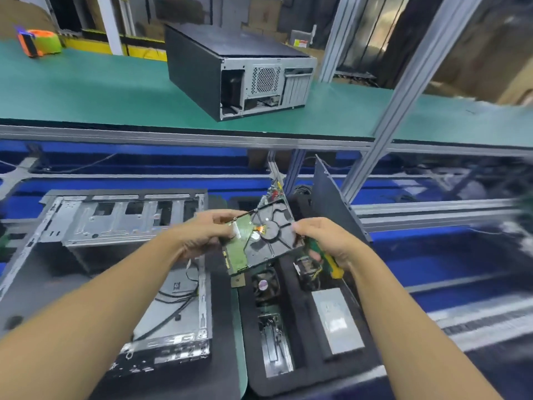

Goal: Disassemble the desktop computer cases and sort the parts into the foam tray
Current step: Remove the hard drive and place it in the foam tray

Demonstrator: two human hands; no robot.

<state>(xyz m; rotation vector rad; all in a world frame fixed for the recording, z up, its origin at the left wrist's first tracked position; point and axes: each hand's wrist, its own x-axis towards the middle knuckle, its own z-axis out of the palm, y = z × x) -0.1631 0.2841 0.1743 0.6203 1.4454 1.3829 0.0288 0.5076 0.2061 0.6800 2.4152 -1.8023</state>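
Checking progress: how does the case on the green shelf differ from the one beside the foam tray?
The shelf case is closed under black panels; the bench case lies open, bare metal interior showing. The shelf case sits higher and farther; the bench case lies near. Both are desktop cases.

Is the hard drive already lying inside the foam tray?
No, the left hand and the right hand hold the hard drive in the air above the foam tray.

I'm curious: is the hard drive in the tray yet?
Out. The left hand and right hand hold the hard drive above the foam tray.
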